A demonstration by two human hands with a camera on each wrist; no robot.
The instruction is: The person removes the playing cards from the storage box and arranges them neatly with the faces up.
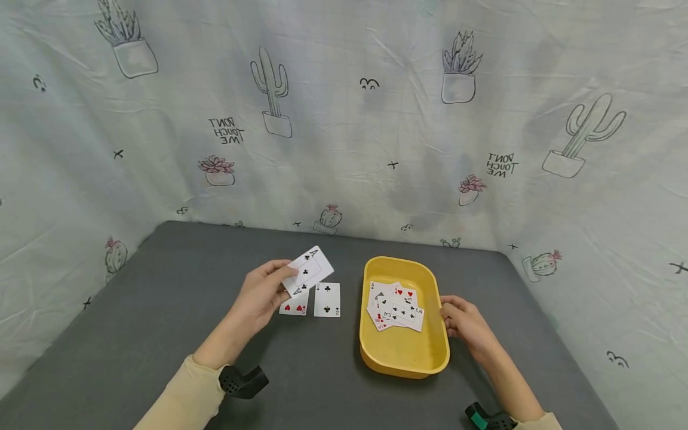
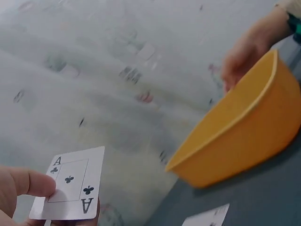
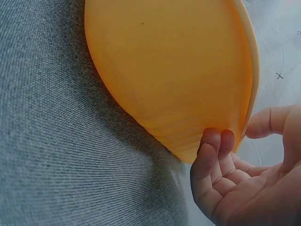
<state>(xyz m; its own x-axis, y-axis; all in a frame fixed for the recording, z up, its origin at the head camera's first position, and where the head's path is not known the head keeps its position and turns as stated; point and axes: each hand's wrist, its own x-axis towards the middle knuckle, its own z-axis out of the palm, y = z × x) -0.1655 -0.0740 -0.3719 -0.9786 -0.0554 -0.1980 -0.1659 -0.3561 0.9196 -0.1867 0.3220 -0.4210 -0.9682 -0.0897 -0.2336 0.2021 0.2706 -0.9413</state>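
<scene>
My left hand (image 1: pixel 283 280) pinches an ace of clubs (image 1: pixel 310 269) by its lower corner and holds it face up above the grey table (image 1: pixel 161 310). In the left wrist view the thumb (image 2: pixel 26 183) lies on the ace of clubs (image 2: pixel 71 188). Under it on the table lie a hearts card (image 1: pixel 294 308) and a clubs card (image 1: pixel 327 300), both face up. A yellow tub (image 1: pixel 404 358) to the right holds several face-up cards (image 1: pixel 396 312). My right hand (image 1: pixel 450 310) rests against the tub's right wall (image 3: pixel 178 75), its loosely curled fingertips (image 3: pixel 215 140) touching the outside.
A cactus-print cloth (image 1: pixel 376 119) walls in the table at the back and on both sides. Bare grey table lies to the left and in front of the cards and tub. Black wrist mounts (image 1: pixel 242 382) sit at both cuffs.
</scene>
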